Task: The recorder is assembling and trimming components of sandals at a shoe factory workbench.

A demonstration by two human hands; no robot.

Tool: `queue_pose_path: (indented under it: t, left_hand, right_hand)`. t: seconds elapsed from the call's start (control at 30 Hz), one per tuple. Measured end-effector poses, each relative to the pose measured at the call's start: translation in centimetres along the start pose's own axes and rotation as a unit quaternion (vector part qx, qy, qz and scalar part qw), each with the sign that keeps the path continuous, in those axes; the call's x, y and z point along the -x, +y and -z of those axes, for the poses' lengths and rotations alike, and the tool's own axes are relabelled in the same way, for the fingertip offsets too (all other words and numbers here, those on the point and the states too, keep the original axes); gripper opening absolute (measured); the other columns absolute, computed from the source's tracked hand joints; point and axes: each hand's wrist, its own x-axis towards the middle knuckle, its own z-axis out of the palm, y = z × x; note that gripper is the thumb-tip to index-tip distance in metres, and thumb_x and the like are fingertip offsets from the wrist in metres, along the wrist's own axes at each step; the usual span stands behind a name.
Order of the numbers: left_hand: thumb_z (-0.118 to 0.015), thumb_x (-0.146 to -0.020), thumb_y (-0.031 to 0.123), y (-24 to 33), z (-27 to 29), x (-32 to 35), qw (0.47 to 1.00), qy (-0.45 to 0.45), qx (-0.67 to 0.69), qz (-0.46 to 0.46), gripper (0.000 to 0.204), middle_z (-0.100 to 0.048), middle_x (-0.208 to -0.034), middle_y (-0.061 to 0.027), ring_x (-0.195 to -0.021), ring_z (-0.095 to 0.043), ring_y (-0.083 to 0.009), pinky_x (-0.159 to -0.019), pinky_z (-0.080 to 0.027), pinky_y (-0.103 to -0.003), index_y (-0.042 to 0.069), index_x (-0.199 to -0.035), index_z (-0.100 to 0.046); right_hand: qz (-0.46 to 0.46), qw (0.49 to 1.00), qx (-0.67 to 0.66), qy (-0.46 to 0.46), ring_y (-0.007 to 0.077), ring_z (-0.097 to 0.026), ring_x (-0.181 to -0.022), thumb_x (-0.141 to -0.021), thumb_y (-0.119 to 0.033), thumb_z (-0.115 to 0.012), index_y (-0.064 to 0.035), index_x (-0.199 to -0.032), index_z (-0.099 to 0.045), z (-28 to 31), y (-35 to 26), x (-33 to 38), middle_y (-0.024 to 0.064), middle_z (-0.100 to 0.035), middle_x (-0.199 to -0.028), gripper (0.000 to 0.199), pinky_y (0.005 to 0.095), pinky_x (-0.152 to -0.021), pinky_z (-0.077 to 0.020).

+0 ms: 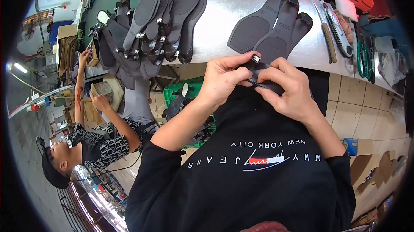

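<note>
In front of my chest, at the near edge of the metal-topped bench, both hands hold a black sandal (268, 84) with a small shiny metal piece at its strap. My left hand (225, 76) pinches the strap between thumb and forefinger, close to that metal piece. Fingers of my right hand (290, 86) curl round the dark body of the sandal from the other side. Part of it is hidden behind the fingers. Just beyond my hands, several dark grey sandals (254, 27) lie overlapping on the bench.
A heap of dark sandals (144, 14) covers the bench's left. To the right lie a wooden-handled tool (330, 46), a utility knife (342, 38) and green-handled scissors (363, 62). A green crate (196, 86) stands below the bench; a co-worker (105, 141) sits at left.
</note>
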Motion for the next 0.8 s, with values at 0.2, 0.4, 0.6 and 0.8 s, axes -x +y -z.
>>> queue_pose_path:
  t: [0.2,0.4,0.6,0.8]
  left_hand:
    - [-0.053,-0.083,-0.007,0.6,0.4,0.0,0.995,0.002,0.069,0.073,0.041,-0.065,-0.121,-0.0125,-0.086,-0.069,-0.0135,-0.069,-0.061,-0.025,-0.001,-0.122,-0.063]
    - [-0.048,-0.091,0.006,1.1,0.8,0.6,0.992,-0.057,0.109,0.033,0.044,-0.059,-0.129,-0.0165,-0.095,-0.068,-0.0181,-0.071,-0.062,-0.028,-0.002,-0.135,-0.051]
    - [-0.044,-0.096,0.016,-0.2,0.6,1.1,0.998,-0.043,0.039,0.017,0.043,-0.065,-0.11,-0.0102,-0.089,-0.065,-0.0119,-0.07,-0.056,-0.025,-0.002,-0.136,-0.048]
    - [-0.044,-0.096,0.016,-0.7,1.4,0.7,0.997,-0.066,-0.017,0.024,0.034,-0.066,-0.098,-0.0067,-0.082,-0.063,-0.0095,-0.062,-0.052,-0.022,-0.002,-0.121,-0.057]
  right_hand:
    - [0.075,0.993,0.036,0.088,0.0256,-0.06,-0.066,-0.066,-0.009,-0.078,-0.0117,-0.087,-0.067,-1.0,0.8,0.5,0.0085,-0.057,-0.084,0.023,0.034,-0.056,-0.0472]
    - [0.135,0.986,0.041,0.084,0.0238,-0.058,-0.062,-0.066,-0.012,-0.079,-0.0115,-0.089,-0.069,-0.6,0.3,0.7,0.0077,-0.056,-0.082,0.025,0.0332,-0.054,-0.0453]
    - [0.075,0.99,0.02,0.121,0.0283,-0.062,-0.064,-0.074,-0.002,-0.074,-0.0033,-0.098,-0.063,-0.5,-0.8,0.7,0.0125,-0.063,-0.077,0.026,0.0373,-0.057,-0.0479]
    - [0.03,0.995,0.023,0.096,0.0264,-0.061,-0.058,-0.074,-0.004,-0.076,-0.0048,-0.082,-0.058,-0.5,-0.1,0.8,0.0093,-0.06,-0.068,0.019,0.0352,-0.051,-0.0455]
